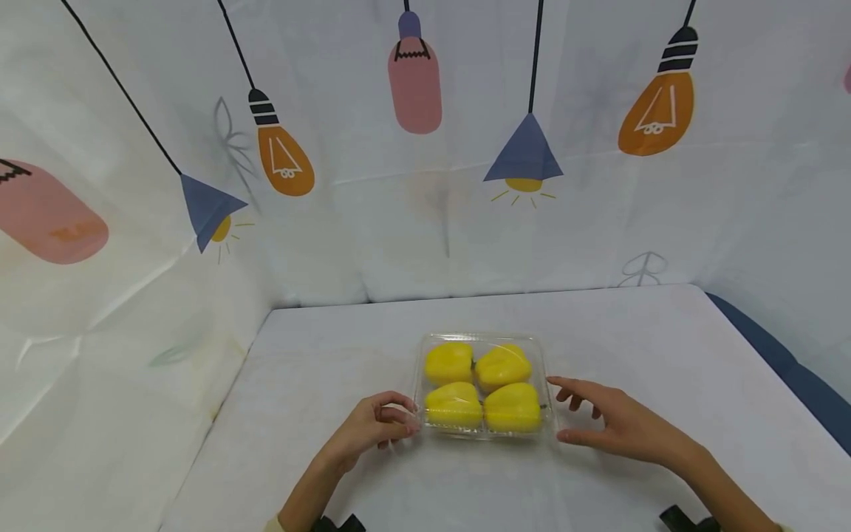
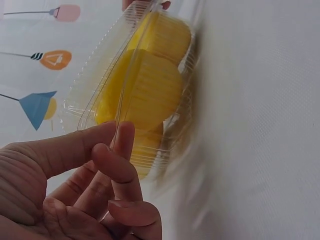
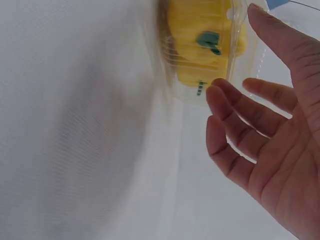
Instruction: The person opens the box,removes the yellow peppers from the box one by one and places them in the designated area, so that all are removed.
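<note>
A clear plastic clamshell box with its lid down sits on the white table, several yellow bell peppers inside it. Green stems on the peppers show through its side in the right wrist view. My left hand is at the box's left side, thumb and a fingertip pinching its rim. On the other side, my right hand has its fingers spread and loosely bent, fingertips close beside the right edge. Nothing is held in the right hand.
The white-covered table extends around the box to a back edge by a hanging white cloth printed with lamps and bulbs. Dark blue material shows beyond the table's right edge.
</note>
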### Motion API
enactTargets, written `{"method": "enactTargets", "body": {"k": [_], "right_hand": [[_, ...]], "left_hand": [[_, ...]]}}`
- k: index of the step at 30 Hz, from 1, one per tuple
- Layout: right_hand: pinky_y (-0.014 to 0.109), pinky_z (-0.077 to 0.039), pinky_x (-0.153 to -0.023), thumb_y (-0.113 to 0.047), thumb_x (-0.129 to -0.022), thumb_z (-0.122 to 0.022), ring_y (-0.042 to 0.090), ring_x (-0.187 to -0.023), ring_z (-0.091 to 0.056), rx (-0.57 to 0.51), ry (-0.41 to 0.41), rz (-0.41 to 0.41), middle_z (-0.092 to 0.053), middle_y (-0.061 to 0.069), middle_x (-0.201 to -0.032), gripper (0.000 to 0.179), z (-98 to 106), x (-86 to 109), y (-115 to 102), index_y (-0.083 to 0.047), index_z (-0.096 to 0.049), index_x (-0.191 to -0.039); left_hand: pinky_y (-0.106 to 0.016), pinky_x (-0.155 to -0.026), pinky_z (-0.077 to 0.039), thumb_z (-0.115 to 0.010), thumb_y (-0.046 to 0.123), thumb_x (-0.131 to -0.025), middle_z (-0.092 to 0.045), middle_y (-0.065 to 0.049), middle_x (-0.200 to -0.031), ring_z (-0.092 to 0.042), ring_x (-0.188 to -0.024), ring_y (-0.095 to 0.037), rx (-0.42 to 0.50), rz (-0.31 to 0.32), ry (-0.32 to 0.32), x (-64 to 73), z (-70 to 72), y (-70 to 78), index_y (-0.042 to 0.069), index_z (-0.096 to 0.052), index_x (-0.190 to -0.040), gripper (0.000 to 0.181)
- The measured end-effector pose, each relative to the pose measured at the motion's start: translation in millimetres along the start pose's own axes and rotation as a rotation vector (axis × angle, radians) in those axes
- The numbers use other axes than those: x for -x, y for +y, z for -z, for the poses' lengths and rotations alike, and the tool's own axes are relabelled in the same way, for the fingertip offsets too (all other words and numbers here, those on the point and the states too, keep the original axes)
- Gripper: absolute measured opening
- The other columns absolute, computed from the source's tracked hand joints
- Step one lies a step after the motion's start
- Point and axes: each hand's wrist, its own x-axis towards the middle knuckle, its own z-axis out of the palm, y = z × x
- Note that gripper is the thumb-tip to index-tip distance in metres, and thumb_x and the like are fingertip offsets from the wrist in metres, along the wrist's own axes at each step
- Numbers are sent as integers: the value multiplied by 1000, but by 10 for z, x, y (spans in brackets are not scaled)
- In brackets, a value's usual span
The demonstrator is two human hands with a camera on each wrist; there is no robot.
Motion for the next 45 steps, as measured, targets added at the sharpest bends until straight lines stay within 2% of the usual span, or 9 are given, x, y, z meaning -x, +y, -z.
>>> {"method": "enactTargets", "body": {"k": [4,11,16,21,29,35,37,42,45], "right_hand": [[27,-51,-69,-54,-73,-72,10,-92,-55,36,83,71,-59,-9,-114,68,-31,27,-1,-22,-52,-130],[24,-52,-80,-50,-69,-78,2,-99,-55,133,258,253,-59,-15,-111,39,-122,50,16,-33,-63,-101],[9,-43,-85,-37,-69,-83,4,-95,-55,85,291,393,-61,-10,-107,32,-166,46,39,-31,-65,-96],[7,-40,-86,-25,-67,-86,5,-92,-56,69,325,535,-61,-8,-104,37,-202,17,59,-30,-65,-97],[8,-43,-80,-20,-69,-85,3,-84,-60,66,337,535,-64,-12,-95,34,-232,19,77,-29,-67,-97],[9,-45,-67,-10,-64,-85,-4,-72,-55,121,383,615,-63,-17,-88,37,-265,-19,89,-25,-67,-91],[8,-43,-62,-11,-66,-84,-7,-69,-52,159,401,625,-62,-19,-86,33,-271,-22,75,-25,-66,-90],[7,-42,-57,-22,-81,-75,-7,-63,-50,220,441,652,-63,-16,-84,13,-296,-18,65,-18,-68,-90],[9,-44,-57,-24,-86,-71,-5,-63,-54,215,464,686,-65,-13,-83,12,-306,-26,77,-13,-68,-91]], "left_hand": [[-24,-51,-38,-74,19,-81,-71,-8,-92,-56,-64,-18,-18,4,13,1,2,-12,5,-60,-112,37],[-23,-50,-38,-74,19,-81,-71,-7,-91,-56,-63,-17,-36,8,23,-8,2,-17,4,-60,-113,38],[-23,-49,-38,-75,21,-80,-71,-7,-91,-54,-62,-16,-40,16,25,-11,-2,-22,4,-60,-113,39],[-23,-49,-38,-75,21,-80,-71,-7,-91,-53,-61,-14,-36,31,26,-12,-6,-24,4,-60,-113,40],[-23,-49,-37,-75,21,-80,-71,-6,-90,-51,-60,-13,-43,46,40,-18,-27,-12,5,-60,-113,40],[-23,-49,-37,-76,22,-79,-71,-5,-88,-51,-60,-12,-44,56,47,-14,-42,-7,5,-60,-112,40],[-23,-49,-37,-76,22,-79,-71,-5,-88,-50,-60,-12,-47,55,48,-15,-45,-8,5,-60,-111,40],[-23,-48,-37,-76,21,-79,-71,-5,-87,-50,-59,-12,-47,47,47,-17,-48,-15,5,-60,-111,40],[-23,-48,-37,-76,21,-79,-71,-5,-87,-50,-59,-12,-46,42,45,-14,-52,-15,5,-60,-112,40]]}}
